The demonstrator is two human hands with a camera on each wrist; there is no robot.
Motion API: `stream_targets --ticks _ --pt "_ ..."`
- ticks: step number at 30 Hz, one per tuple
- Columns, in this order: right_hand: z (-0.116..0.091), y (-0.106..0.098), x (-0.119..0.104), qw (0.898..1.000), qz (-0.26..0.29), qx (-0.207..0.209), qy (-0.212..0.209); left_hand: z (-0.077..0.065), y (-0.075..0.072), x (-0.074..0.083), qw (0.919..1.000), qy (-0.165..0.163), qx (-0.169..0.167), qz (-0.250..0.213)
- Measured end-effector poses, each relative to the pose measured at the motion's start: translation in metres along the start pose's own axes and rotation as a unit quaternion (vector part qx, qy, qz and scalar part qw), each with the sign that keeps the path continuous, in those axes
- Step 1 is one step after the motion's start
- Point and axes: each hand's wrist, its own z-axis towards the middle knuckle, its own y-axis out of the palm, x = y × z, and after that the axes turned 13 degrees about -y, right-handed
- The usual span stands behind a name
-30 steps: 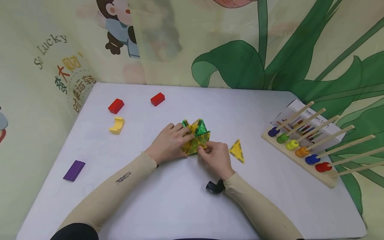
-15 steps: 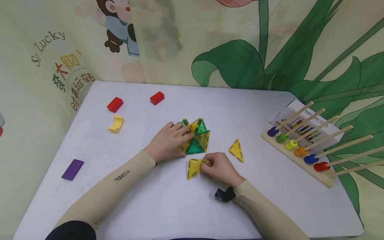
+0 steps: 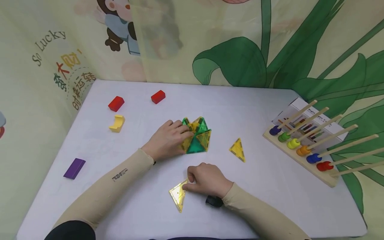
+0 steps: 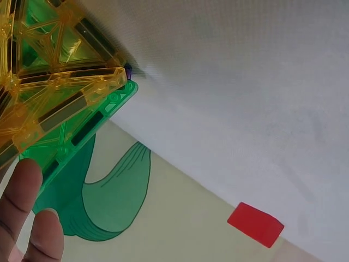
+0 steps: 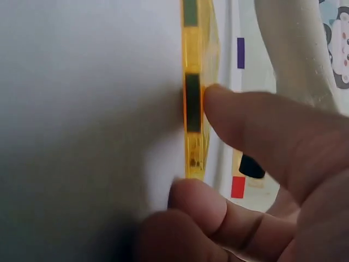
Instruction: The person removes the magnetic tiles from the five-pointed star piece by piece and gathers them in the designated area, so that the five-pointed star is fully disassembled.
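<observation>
A cluster of green and yellow triangular magnetic tiles [image 3: 196, 146] stands mid-table. My left hand [image 3: 166, 140] holds it from the left, fingers bent over its side. Two left fingertips [image 4: 32, 229] show beside its green edge in the left wrist view; the thumb is hidden. Nearer the front, my right hand [image 3: 210, 180] has its thumb against the corner of a yellow triangular magnetic tile [image 3: 179, 196]. Seen edge-on in the right wrist view, this yellow tile [image 5: 193, 49] lies between thumb and bent forefinger. Whether a second tile lies with it, I cannot tell.
Another yellow triangular tile [image 3: 238, 150] lies right of the cluster. Two red blocks [image 3: 116, 104], a yellow curved block [image 3: 117, 123] and a purple block [image 3: 74, 168] lie to the left. A wooden peg rack with coloured beads [image 3: 303, 150] stands right, before a printed box [image 3: 300, 113].
My right hand has pulled yellow tile pieces off the cluster's front and carried them towards me and left. Green shows where they were. My left hand stays at the cluster.
</observation>
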Motion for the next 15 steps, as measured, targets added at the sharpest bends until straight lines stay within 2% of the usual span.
stream_targets --ticks 3,5,10,12,15 --pt "0.003 -0.002 0.001 1.000 -0.011 0.024 0.004 0.001 0.000 -0.001 1.0000 0.000 0.001 -0.006" --pt "0.006 -0.005 0.003 0.998 -0.018 0.056 0.018 0.001 0.000 -0.001 1.0000 0.001 0.000 -0.007" --pt "0.017 -0.017 0.017 0.984 -0.058 0.153 0.074 0.002 0.000 -0.001 1.0000 0.000 0.000 -0.008" --pt "0.021 -0.021 0.023 0.979 -0.072 0.168 0.085 0.002 0.000 -0.001 0.9999 -0.001 -0.001 -0.011" --pt "0.026 -0.025 0.029 0.979 -0.081 0.163 0.088 0.002 0.001 -0.001 0.9998 -0.003 -0.004 -0.022"
